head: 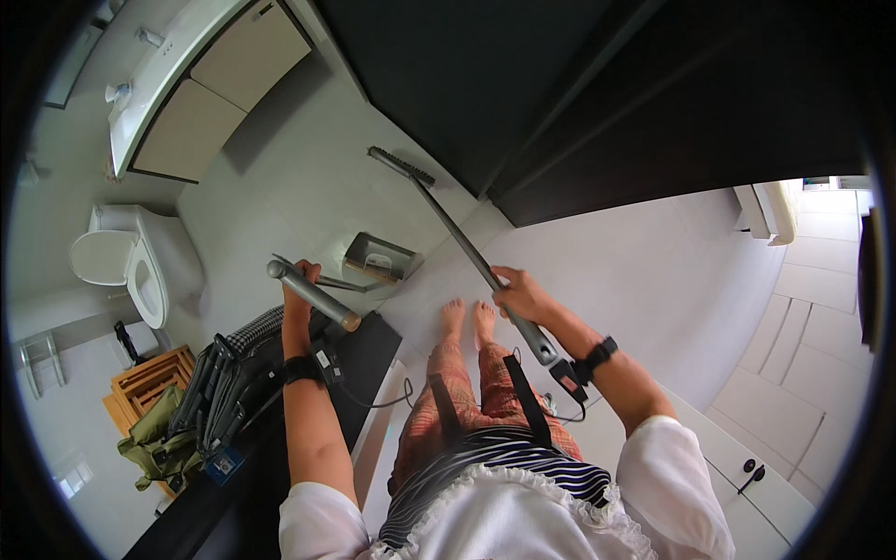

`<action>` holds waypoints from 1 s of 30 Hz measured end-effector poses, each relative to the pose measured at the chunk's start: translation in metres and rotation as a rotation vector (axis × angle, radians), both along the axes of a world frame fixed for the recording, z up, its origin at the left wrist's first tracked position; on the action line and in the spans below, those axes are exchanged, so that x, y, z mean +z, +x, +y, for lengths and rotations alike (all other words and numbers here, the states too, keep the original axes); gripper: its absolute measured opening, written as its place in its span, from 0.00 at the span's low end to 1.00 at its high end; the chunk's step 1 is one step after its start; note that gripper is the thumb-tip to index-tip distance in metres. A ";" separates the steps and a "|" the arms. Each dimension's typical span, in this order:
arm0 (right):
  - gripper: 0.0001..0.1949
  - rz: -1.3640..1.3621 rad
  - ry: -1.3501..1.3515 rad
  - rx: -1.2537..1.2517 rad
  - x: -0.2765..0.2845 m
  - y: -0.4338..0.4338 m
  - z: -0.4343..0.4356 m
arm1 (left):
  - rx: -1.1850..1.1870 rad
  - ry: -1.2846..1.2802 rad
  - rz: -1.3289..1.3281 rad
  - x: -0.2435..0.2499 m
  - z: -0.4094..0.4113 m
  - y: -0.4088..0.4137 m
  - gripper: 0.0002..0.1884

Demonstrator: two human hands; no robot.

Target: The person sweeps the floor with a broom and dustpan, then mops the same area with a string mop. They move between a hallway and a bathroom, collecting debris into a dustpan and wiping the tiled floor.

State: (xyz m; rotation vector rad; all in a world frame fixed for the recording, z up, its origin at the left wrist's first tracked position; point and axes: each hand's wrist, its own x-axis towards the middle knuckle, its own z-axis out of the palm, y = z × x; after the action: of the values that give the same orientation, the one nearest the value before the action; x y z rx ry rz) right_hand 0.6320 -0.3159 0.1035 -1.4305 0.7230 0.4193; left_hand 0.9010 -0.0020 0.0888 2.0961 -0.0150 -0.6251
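My right hand (521,294) is closed around the grey pole of a broom (455,227). The broom's dark bristled head (401,166) is at the pole's far end, by the floor near the dark door panel. My left hand (304,274) grips a long-handled dustpan by its upper end, where a thick grey cylindrical handle (313,294) with a brown end hides part of my fingers. Down on the pale floor, the dustpan's grey pan (379,257) lies left of the broom pole. Its contents are too unclear to tell.
A toilet (147,280) with its lid raised stands at left, below a vanity cabinet (192,129). Dark folded items (231,392) and a wooden rack (150,378) crowd my left side. A large dark door panel (448,84) rises ahead; a white cabinet (756,483) is at right.
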 end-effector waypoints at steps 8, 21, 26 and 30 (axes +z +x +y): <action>0.13 0.051 -0.089 -0.177 -0.095 0.123 0.040 | 0.135 -0.105 0.073 0.003 -0.010 0.002 0.12; 0.10 0.100 0.306 -0.001 -0.001 -0.032 0.012 | 0.021 -0.131 -0.056 -0.017 0.010 0.017 0.12; 0.13 -0.041 -0.073 -0.090 -0.032 -0.067 0.048 | -0.096 -0.322 0.011 -0.039 0.028 0.029 0.09; 0.07 -0.175 -0.074 -0.117 -0.064 -0.098 0.047 | -0.170 -0.356 0.059 -0.055 0.043 0.029 0.07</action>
State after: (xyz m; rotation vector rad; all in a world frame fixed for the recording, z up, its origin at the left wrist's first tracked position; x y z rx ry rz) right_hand 0.5345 -0.2694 0.0397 -1.4661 0.6813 0.1755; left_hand 0.9301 0.0410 0.0334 1.7425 -0.2558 -0.7284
